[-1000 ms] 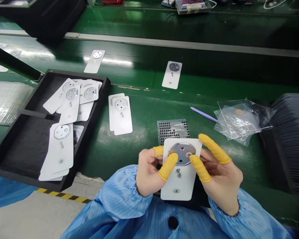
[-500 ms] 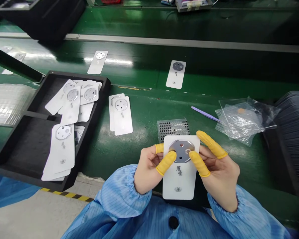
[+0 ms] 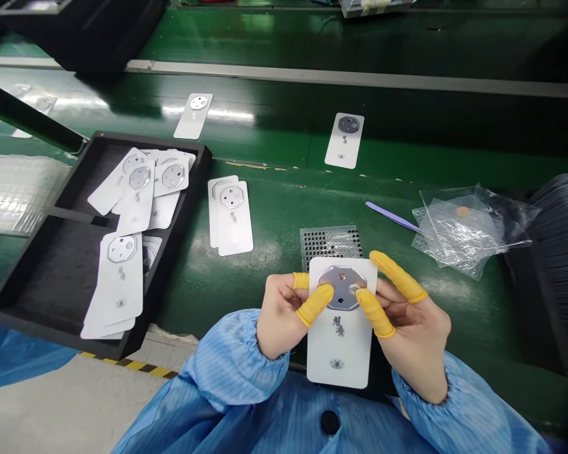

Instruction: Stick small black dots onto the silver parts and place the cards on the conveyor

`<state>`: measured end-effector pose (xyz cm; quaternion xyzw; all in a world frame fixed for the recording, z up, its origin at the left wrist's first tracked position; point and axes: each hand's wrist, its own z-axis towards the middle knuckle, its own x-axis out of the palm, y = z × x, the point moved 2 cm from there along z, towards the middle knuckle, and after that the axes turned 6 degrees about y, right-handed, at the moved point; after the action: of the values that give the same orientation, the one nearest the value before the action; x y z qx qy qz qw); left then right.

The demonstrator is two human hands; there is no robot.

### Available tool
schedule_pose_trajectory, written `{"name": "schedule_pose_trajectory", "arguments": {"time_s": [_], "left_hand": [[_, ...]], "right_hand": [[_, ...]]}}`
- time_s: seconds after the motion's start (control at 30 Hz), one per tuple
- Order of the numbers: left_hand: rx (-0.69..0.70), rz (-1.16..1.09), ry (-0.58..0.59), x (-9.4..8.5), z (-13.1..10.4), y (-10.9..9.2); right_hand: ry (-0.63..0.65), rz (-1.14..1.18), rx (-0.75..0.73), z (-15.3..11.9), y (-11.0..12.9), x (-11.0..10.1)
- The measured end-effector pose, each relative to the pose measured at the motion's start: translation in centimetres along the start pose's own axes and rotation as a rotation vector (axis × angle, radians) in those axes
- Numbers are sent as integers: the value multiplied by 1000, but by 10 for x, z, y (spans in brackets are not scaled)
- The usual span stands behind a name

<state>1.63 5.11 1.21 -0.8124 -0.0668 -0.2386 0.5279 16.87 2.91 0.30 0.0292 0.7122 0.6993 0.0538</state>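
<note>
A white phone back cover [image 3: 338,347] stands upright before my chest, its silver octagonal camera plate facing me. My left hand [image 3: 284,315] grips its left edge, the yellow-cotted thumb pressed on the plate and the fingers partly hidden behind. On the other side my right hand [image 3: 409,334] pinches the cover too, thumb on the plate's right part; its yellow-cotted index finger sticks up at the top right corner. Just behind the cover lies a clear sheet of small black dots [image 3: 329,243], partly covered by it.
Left, a black tray [image 3: 23,284] holds several more covers. Two overlapping covers [image 3: 235,221] lie beside it. Purple tweezers [image 3: 392,216] touch crumpled clear film [image 3: 464,233] at right. Beyond, covers [image 3: 344,142] ride a green belt [image 3: 274,132]. Dark stacked sheets [image 3: 561,252] stand far right.
The covers on the belt have shifted a little to the right. Both hands keep their grip on the cover, which has tilted slightly, its lower edge now a bit lower in view.
</note>
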Motion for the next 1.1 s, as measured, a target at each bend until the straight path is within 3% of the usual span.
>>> {"name": "schedule_pose_trajectory", "arguments": {"time_s": [0.2,0.5,0.63,0.73,0.87,1.1], "left_hand": [[14,-17,70,-4,4,-1],[56,71,-48,-6,3,0],[89,154,-80,-4,2,-3],[32,140,-77,-6,5,-1],[-69,103,-58,-14,11,-1],[-26,107,7,-22,16,-13]], "right_hand": [[36,89,117,8,-1,1],[29,64,19,1,1,4],[26,79,40,0,-3,6],[32,95,82,2,-5,8],[155,160,136,13,-4,11],[263,207,167,30,4,16]]}}
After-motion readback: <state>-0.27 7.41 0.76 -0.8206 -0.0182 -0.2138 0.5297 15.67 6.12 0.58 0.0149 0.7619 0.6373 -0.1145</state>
